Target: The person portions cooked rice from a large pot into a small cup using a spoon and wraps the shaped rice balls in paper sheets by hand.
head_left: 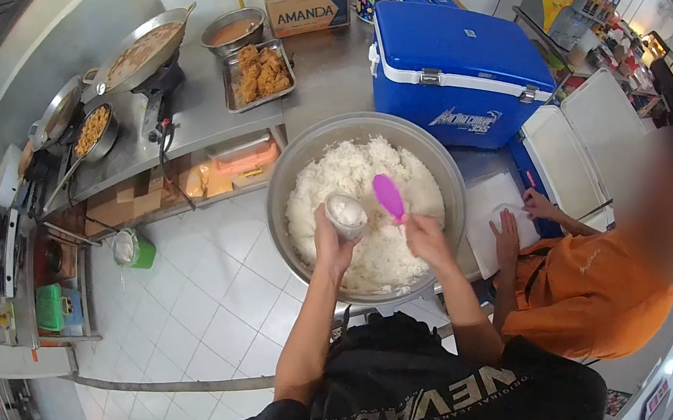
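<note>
A wide metal pot (280, 219) of cooked white rice (322, 178) stands right in front of me. Over its left half, my left hand (328, 242) is closed around a small cup (347, 217) with white rice in it. My right hand (428, 239) grips the handle of a purple rice paddle (388, 196), its blade raised above the rice and pointing away from me. The paddle is just to the right of the cup, apart from it. A hollow shows in the rice beneath both hands.
Behind the pot on the right stands a blue cooler (462, 55). A tray of fried chicken (261, 76) and a large wok (146, 55) sit on the steel counter (194, 100). A co-worker in an orange shirt (591, 292) works close at my right. A green bucket (138, 250) is on the floor.
</note>
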Tool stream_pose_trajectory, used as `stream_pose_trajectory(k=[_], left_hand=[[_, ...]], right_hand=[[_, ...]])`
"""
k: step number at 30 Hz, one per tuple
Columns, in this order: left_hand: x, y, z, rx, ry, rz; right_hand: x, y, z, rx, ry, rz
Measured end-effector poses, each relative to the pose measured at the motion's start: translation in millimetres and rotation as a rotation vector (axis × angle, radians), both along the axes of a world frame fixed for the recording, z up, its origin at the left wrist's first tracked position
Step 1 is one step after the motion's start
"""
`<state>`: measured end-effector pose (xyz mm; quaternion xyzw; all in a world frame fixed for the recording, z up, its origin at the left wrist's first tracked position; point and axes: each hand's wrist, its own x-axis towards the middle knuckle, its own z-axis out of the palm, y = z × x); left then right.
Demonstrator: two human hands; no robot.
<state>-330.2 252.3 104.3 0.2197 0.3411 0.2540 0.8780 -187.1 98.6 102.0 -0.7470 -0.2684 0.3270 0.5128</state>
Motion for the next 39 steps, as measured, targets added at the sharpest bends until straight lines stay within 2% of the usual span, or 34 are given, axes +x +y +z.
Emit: stream_pose_trajectory(k=[2, 5, 8, 11, 14, 15, 17, 19, 20, 21, 24, 25, 28, 31, 33, 38, 39], left_hand=[[4.5, -4.2, -1.6, 0.050, 0.017, -0.012], [8.4, -3.0, -7.2, 0.181, 0.070, -0.079], [-2.8, 0.1, -0.6, 0.173, 0.169, -0.194], [-12.4, 0.9, 5.6, 0.089, 0.202, -0.144], [-13.0, 3.4, -16.8, 0.095, 0.054, -0.150], [-17.3, 4.0, -23.0, 0.079, 0.052, -0.145], [-36.0, 6.1, 2.3, 0.053, 0.055, -0.131], [-54.5, 6.6, 22.8, 0.026, 0.012, -0.042], [-60.1, 11.1, 28.0, 0.017, -0.019, 0.011], [-69.9, 18.2, 28.0, -0.010, -0.158, 0.007], [-95.8, 11.3, 69.4, -0.093, -0.308, 0.041], [-106.6, 12.2, 66.1, -0.113, -0.512, -0.042], [-119.2, -3.0, 87.0, -0.166, -0.477, -0.037], [-126.3, -21.3, 81.4, -0.237, -0.441, -0.098], [-121.5, -42.0, 82.4, -0.329, -0.394, -0.098], [-122.1, -86.2, 44.3, -0.466, -0.398, -0.443], [-119.2, -96.3, 40.9, -0.470, -0.379, -0.500]], right_hand=[[-28.2, 8.2, 2.8, 0.125, -0.345, 0.101], [-38.3, 19.7, 3.8, -0.064, -0.370, 0.260], [-16.8, 15.9, 1.4, -0.190, -0.414, 0.465], [-7.9, 15.6, 38.0, -0.036, -0.434, 0.297], [-40.5, 28.8, 30.8, -0.168, -0.476, 0.383], [-35.8, 27.5, 29.7, -0.107, -0.476, 0.414], [-18.8, 24.3, 34.5, 0.020, -0.469, 0.475], [-7.0, 11.7, 61.4, -0.220, -0.371, 0.406], [-3.2, 3.7, 69.7, -0.198, -0.399, 0.348], [0.3, -2.4, 75.9, -0.173, -0.427, 0.293], [2.8, -17.0, 59.6, -0.142, -0.442, 0.209], [0.5, -22.5, 53.8, -0.145, -0.437, 0.182], [-20.9, -43.0, 56.6, -0.189, -0.281, 0.135], [-33.5, -91.1, 21.1, -0.072, -0.134, 0.055], [-54.6, -126.8, 26.6, -0.072, 0.088, -0.031], [-112.3, -240.4, -3.9, -0.024, 0.449, -0.254], [-123.6, -259.5, -7.4, -0.066, 0.436, -0.294]])
